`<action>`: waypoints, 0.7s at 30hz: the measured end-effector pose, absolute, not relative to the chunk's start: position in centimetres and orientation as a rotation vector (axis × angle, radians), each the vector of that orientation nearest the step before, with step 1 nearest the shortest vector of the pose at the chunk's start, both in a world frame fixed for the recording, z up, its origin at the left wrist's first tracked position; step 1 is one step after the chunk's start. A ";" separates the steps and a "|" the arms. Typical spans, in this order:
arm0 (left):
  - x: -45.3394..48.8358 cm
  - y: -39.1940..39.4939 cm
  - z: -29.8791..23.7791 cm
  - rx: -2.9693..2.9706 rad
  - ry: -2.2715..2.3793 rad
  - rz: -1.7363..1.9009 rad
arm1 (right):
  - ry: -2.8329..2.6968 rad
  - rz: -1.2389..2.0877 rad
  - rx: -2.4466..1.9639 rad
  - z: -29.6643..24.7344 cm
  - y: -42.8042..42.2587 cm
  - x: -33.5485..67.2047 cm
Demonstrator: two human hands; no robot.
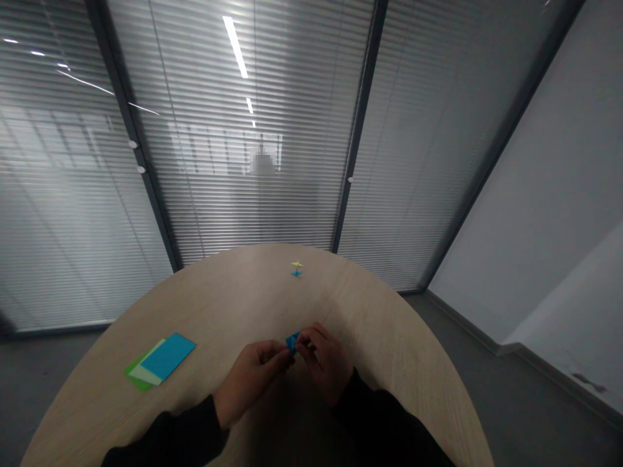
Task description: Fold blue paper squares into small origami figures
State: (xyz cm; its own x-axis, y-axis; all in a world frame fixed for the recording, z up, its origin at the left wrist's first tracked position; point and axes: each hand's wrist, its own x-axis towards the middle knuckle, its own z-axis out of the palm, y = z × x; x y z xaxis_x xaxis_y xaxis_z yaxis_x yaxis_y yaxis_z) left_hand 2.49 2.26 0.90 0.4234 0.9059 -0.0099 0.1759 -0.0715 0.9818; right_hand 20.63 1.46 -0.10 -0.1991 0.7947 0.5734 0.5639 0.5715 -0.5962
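A small piece of folded blue paper (pixel 293 341) is pinched between my two hands, just above the table. My left hand (pixel 256 375) grips its lower left side between thumb and fingers. On the other side, my right hand (pixel 325 360) holds it with curled fingertips, which cover part of the paper. Further back on the table lie a small yellow folded star (pixel 296 264) and a small blue folded star (pixel 296 273), close together. To the left of my hands rests a stack of paper sheets, with a blue sheet (pixel 169 356) on top of pale and bright green ones.
The round wooden table (pixel 233 298) has a curved far edge near a glass partition with grey blinds (pixel 292 214). A white wall (pixel 545 194) stands on the right, above a grey floor (pixel 448 324).
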 end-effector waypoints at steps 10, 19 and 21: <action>2.7 2.3 1.0 1.533 1.006 0.809 | -1.909 0.306 -1.104 -0.3 1.4 20.5; 3.0 1.9 0.9 1.689 1.126 0.847 | -1.905 0.236 -1.190 -0.6 1.3 20.0; 2.9 1.8 0.9 1.717 1.138 0.848 | -1.905 0.229 -1.206 -0.6 1.3 19.9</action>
